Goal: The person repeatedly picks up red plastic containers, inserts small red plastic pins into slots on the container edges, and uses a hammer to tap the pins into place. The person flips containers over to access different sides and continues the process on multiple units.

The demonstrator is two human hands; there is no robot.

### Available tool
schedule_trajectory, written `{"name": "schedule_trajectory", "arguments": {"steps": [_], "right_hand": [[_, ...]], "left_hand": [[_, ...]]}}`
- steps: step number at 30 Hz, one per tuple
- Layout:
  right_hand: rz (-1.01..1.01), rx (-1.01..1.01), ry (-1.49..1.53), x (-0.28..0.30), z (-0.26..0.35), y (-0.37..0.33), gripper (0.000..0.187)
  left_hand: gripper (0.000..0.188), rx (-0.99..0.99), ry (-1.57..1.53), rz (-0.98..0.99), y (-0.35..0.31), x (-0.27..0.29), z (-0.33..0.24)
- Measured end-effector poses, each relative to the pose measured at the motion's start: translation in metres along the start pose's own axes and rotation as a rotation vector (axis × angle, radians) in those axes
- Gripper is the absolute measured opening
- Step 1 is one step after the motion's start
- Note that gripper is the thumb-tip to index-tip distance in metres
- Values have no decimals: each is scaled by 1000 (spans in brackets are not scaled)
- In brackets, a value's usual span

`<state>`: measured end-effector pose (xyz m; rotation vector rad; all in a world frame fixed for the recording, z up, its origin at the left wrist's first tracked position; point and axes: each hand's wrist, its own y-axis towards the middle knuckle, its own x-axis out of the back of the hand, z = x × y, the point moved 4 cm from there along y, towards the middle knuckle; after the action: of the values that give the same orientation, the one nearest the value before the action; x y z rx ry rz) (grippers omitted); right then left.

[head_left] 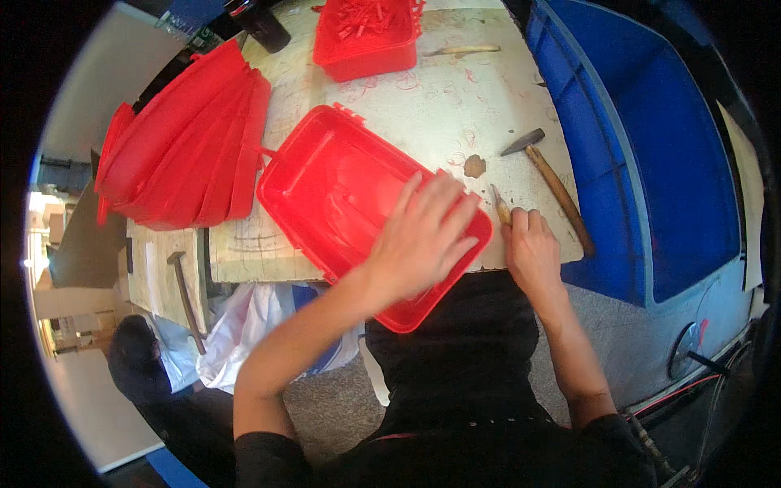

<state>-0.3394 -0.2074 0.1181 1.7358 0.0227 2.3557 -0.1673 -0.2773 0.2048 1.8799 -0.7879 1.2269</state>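
Note:
A shallow red plastic tray (325, 187) with rounded corners lies tilted on the table's near edge, its near corner jutting out past it. My left hand (427, 232) is over the right part of the tray, palm down with fingers spread, slightly smeared by motion. Whether it presses on the tray I cannot tell. By the table's front edge, my right hand (533, 248) is closed around the pale handle of a small knife (503, 213), its blade pointing away from me. The knife is just right of the tray's rim.
Nested red trays (187, 146) stand at the left. Beyond is a red bin of scraps (366, 57), near a dark cup (259, 26) and another pale-handled tool (464, 50). A hammer (557, 191) lies right, beside a blue crate (602, 138); another hammer (185, 301) is lower left.

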Motion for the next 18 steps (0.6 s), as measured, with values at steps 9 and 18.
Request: {"name": "schedule_trajectory", "arguments": {"steps": [9, 18], "right_hand": [[-5, -321, 641, 38, -17, -59, 21], [323, -607, 1373, 23, -9, -61, 26]], "left_hand": [[43, -49, 281, 120, 95, -27, 34], [23, 278, 73, 190, 35, -21, 21]]}}
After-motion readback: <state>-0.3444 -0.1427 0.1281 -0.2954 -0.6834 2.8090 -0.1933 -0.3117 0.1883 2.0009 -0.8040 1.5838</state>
